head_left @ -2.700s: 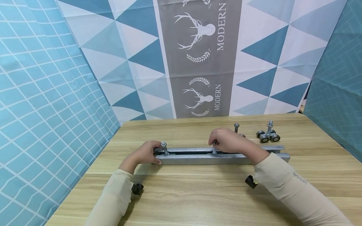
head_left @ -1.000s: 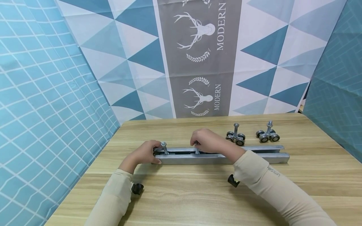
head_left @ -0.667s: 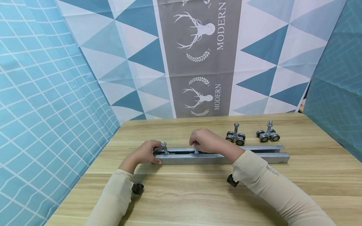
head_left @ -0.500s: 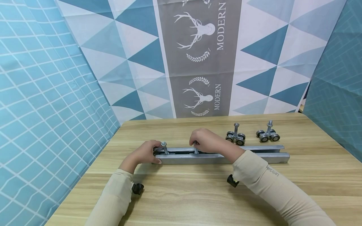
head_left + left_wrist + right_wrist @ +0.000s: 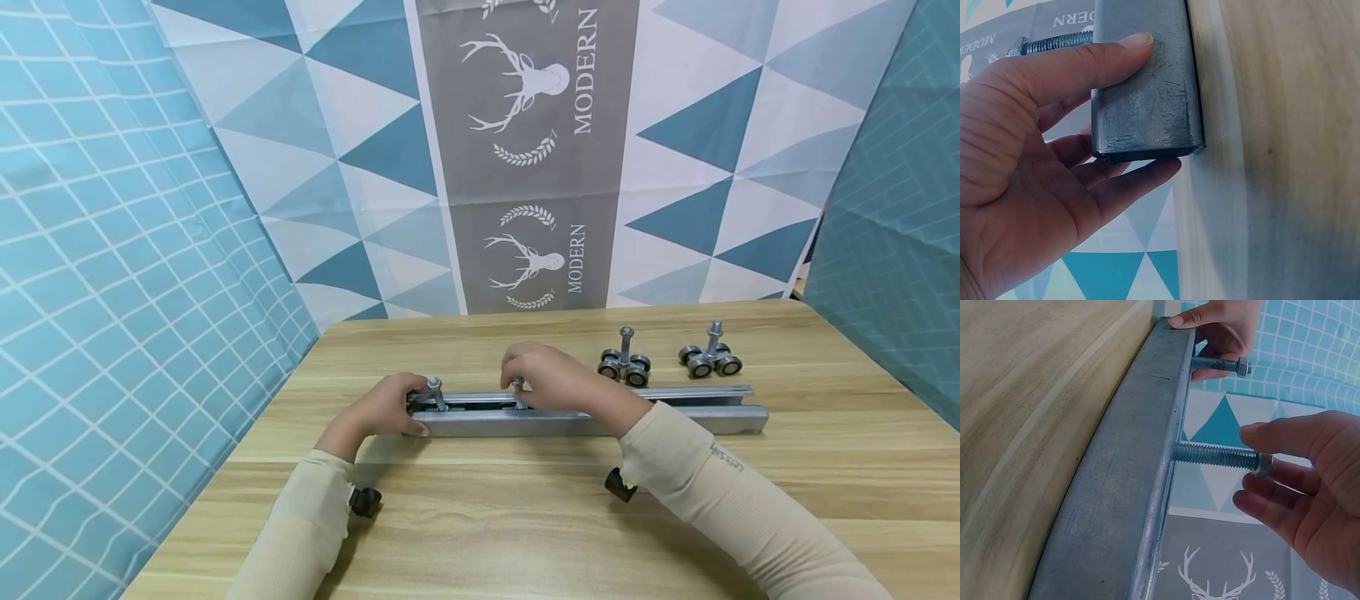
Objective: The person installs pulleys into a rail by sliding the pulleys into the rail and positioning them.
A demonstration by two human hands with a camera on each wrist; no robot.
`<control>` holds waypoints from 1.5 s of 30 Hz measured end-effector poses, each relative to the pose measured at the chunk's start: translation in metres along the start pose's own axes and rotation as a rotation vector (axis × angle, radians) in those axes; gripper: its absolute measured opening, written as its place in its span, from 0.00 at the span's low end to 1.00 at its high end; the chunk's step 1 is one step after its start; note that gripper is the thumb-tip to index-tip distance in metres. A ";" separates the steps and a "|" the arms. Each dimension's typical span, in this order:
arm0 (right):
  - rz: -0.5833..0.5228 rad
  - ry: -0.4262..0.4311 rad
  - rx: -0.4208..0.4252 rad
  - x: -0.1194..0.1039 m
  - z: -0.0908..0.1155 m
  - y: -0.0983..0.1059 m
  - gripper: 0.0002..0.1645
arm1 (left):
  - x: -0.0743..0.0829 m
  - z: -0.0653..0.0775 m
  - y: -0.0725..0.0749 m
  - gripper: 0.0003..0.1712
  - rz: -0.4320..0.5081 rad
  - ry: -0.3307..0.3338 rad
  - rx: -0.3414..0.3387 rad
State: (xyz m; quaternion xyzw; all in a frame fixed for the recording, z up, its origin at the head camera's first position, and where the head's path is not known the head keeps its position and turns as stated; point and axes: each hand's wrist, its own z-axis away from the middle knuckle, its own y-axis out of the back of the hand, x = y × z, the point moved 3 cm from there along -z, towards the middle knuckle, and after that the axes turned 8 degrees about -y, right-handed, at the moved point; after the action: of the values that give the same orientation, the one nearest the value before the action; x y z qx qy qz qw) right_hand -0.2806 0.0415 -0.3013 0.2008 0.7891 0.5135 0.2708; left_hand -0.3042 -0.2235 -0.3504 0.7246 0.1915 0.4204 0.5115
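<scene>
A grey steel channel track [image 5: 592, 423] lies across the table, slot side up. Two threaded bolts stand out of its slot: one by the left end [image 5: 436, 392], the other, the middle bolt [image 5: 1219, 456], further right. My left hand [image 5: 386, 406] grips the track's left end, thumb [image 5: 1129, 53] on the near face and fingers round the end. My right hand [image 5: 551, 379] is at the middle bolt, fingers loosely bent around its hex-nut top; in the right wrist view the thumb [image 5: 1272, 434] stands off the thread. Whatever carries the bolts inside the track is hidden.
Two four-wheeled roller trolleys with upright bolts stand behind the track: a nearer trolley [image 5: 625, 362] and a far-right trolley [image 5: 712, 357]. The wooden table [image 5: 495, 517] ends at a patterned cloth [image 5: 532, 167] behind and a blue checked cloth [image 5: 127, 250] at left.
My right hand has moved left along the track with the middle bolt, which slid toward the left bolt. Just now its fingers have loosened, showing the bolt's top. The left hand stays put.
</scene>
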 end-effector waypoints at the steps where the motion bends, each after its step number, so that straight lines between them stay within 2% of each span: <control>1: 0.002 0.000 0.004 0.000 0.001 0.000 0.10 | 0.000 0.000 0.000 0.22 -0.001 -0.001 0.000; 9: -0.008 -0.005 0.037 0.000 0.006 0.007 0.09 | 0.001 -0.001 0.000 0.22 -0.012 -0.007 -0.005; 22: -0.014 -0.094 -0.012 0.011 0.019 0.029 0.07 | 0.000 0.000 0.001 0.22 -0.014 -0.013 -0.004; 27: 0.029 -0.106 -0.018 0.027 0.023 0.038 0.08 | -0.001 0.000 0.001 0.23 -0.017 -0.008 -0.006; 34: 0.123 -0.237 -0.077 0.058 0.032 0.052 0.11 | -0.001 -0.001 0.000 0.23 -0.028 -0.035 -0.009; 37: 0.157 -0.267 -0.093 0.071 0.035 0.057 0.11 | -0.001 -0.001 0.000 0.23 -0.036 -0.041 -0.009; 45: 0.198 -0.346 -0.068 0.097 0.042 0.062 0.11 | -0.001 0.000 0.000 0.23 -0.021 -0.032 -0.002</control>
State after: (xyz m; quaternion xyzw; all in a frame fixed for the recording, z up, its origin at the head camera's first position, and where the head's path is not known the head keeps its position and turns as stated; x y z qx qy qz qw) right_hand -0.3264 0.1531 -0.2792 0.3533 0.6895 0.5217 0.3571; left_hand -0.3047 -0.2249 -0.3508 0.7287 0.1905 0.4034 0.5196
